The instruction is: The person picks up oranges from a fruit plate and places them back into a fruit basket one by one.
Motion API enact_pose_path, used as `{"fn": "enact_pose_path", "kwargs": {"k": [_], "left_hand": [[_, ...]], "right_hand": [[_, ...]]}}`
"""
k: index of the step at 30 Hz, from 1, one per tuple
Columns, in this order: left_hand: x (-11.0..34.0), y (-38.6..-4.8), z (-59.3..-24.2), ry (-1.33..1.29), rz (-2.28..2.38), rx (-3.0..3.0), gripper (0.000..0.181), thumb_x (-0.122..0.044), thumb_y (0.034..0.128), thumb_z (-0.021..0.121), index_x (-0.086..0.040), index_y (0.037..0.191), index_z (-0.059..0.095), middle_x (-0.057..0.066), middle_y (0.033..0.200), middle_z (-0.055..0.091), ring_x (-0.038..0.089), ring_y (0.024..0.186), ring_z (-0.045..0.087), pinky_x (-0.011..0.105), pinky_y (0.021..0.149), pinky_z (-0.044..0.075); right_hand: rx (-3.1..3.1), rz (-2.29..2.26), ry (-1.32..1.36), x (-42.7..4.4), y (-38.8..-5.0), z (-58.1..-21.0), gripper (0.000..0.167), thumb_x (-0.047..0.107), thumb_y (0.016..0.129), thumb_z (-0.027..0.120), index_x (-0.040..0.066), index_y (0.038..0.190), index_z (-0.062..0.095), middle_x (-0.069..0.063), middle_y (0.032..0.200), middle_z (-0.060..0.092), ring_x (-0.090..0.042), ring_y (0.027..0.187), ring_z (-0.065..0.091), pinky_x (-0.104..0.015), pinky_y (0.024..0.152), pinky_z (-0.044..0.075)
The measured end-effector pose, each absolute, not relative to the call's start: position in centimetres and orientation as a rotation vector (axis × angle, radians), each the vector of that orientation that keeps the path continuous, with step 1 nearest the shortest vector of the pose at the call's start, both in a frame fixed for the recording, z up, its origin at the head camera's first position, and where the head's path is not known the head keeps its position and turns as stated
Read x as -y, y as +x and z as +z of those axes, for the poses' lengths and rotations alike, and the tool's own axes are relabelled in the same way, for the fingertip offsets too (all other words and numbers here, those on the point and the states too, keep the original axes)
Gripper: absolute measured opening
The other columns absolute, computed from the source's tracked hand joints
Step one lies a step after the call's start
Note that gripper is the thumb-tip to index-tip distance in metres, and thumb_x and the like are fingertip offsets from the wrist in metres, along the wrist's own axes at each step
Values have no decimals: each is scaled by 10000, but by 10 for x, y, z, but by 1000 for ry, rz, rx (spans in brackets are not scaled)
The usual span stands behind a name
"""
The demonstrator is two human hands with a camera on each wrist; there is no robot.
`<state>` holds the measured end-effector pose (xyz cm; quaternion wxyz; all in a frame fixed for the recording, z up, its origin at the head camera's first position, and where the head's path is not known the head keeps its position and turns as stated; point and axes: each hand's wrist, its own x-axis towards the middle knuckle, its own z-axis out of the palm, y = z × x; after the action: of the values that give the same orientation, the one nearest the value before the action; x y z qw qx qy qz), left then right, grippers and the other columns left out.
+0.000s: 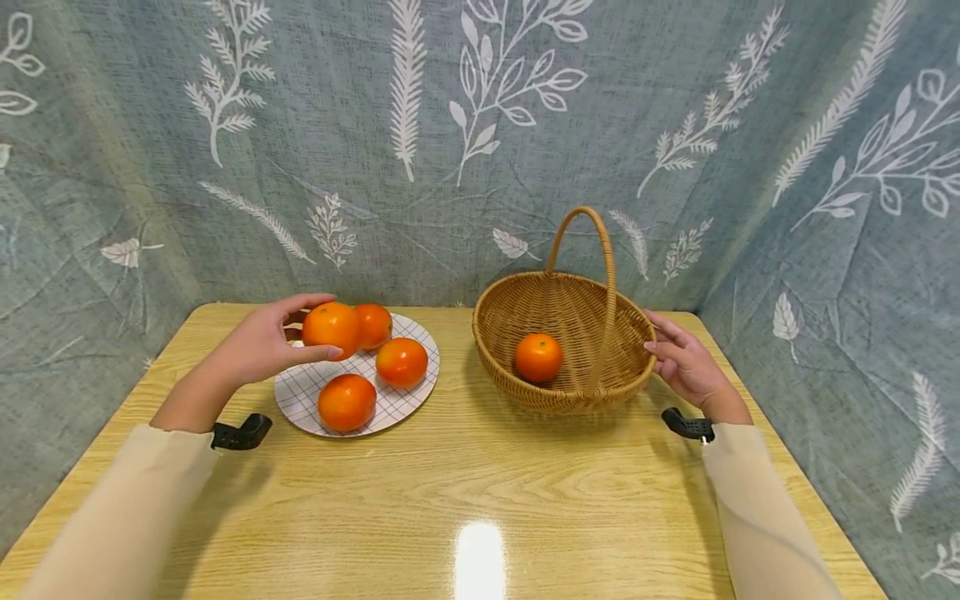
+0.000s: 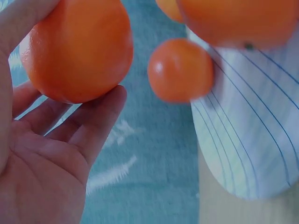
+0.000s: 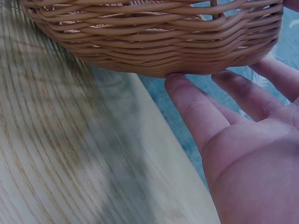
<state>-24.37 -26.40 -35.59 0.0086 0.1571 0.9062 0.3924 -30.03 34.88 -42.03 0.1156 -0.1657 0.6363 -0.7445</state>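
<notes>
Orange fruit (image 1: 332, 329) is pinched in the left hand (image 1: 255, 340), thumb opposite fingers, above a checked plate (image 1: 397, 400), seemingly the pick-up step, calling next for clearance past neighbouring fruits (image 1: 402, 362), while the right hand (image 1: 693, 371) grips a wicker basket (image 1: 558, 400)

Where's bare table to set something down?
Widest: the near part of the table, between the sleeves. Narrower: the strip between plate and basket. Crowded: the plate, its fruits beside the left hand, and the basket's right side, by the right hand.
</notes>
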Motion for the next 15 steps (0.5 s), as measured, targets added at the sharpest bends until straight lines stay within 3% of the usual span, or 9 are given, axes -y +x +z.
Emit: {"fn": "enact_pose_path", "kwargs": {"k": [3, 7, 15], "left_hand": [[252, -250, -349, 527, 1226, -2833, 821, -321, 858, 853, -94, 1539, 455, 182, 1456, 557, 377, 1234, 616, 286, 923, 582], [236, -259, -342, 570, 1230, -2821, 815, -322, 858, 852, -97, 1536, 460, 173, 1450, 565, 383, 1255, 614, 502, 1001, 561], [204, -276, -335, 591, 1298, -2780, 774, -361, 847, 857, -156, 1506, 507, 124, 1383, 622, 328, 1247, 615, 503, 1001, 559]], "right_hand": [[-1865, -2166, -477, -349, -300, -420, 674, -12, 1056, 462, 13, 1641, 129, -76, 1448, 513, -153, 1198, 645, -271, 915, 595], [-1862, -2152, -480, -349, -300, -418, 680, -3, 1061, 466, 19, 1644, 118, -79, 1461, 495, -149, 1204, 641, -270, 919, 595], [-1859, -2143, -465, -352, -301, -419, 674, -22, 1066, 437, 36, 1650, 105, -68, 1461, 486, -140, 1198, 647, -264, 913, 595]]}}
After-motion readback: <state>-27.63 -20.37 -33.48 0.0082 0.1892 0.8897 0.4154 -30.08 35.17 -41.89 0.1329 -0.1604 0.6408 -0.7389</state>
